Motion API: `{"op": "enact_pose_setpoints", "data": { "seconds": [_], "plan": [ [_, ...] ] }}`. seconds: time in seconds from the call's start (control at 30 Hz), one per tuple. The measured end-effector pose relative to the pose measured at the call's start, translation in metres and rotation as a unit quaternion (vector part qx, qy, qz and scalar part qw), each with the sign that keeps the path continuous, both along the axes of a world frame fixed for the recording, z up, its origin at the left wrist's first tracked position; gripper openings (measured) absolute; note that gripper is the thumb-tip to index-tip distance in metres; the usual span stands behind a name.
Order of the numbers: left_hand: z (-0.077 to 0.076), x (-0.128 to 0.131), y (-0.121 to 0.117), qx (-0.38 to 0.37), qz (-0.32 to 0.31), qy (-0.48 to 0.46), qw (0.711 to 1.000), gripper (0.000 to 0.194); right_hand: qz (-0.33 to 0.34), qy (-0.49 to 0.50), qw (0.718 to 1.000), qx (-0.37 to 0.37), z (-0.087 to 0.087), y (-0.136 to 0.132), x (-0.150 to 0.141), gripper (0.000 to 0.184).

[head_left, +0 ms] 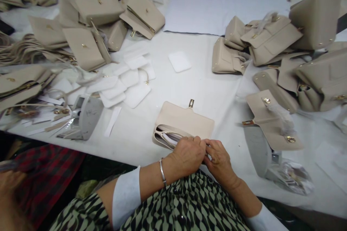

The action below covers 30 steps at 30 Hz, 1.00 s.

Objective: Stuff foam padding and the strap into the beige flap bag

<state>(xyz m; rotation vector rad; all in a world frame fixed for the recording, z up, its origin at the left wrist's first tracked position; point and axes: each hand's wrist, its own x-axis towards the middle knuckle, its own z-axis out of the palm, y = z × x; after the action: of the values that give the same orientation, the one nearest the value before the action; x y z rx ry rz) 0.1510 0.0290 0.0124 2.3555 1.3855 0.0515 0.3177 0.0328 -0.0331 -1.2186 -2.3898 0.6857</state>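
A small beige handbag [187, 117] lies at the table's near edge with its flap folded back and a gold clasp piece [191, 103] pointing away from me. Its mouth gapes on the left, showing something white inside. My left hand [189, 155], bracelet at the wrist, is closed over the bag's near right edge. Against it, my right hand [219, 160] has thumb and fingers pinched together at the same corner. The fingertips of both hands meet there, and whatever lies between them is hidden.
Beige bags are heaped at left [100, 5] and right [271, 39]. White pads [135, 90] lie left of centre. Grey tape dispensers stand at left [89, 115] and right [257, 151], a flap piece lying over the right one. Another person's hand [11, 184] shows lower left.
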Motion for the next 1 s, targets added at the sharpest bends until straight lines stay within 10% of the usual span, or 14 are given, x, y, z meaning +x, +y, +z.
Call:
{"op": "enact_pose_setpoints", "data": {
  "seconds": [0.6,1.0],
  "plan": [
    [0.01,-0.032,-0.002,-0.122,0.158,0.039,0.979,0.012,-0.008,-0.071,0.997,0.028,0.021,-0.004,-0.007,0.011],
    [0.017,-0.103,-0.007,-0.058,0.208,0.076,0.973,0.013,0.034,-0.015,0.998,0.049,0.013,-0.005,0.0,0.011]
  ]
}}
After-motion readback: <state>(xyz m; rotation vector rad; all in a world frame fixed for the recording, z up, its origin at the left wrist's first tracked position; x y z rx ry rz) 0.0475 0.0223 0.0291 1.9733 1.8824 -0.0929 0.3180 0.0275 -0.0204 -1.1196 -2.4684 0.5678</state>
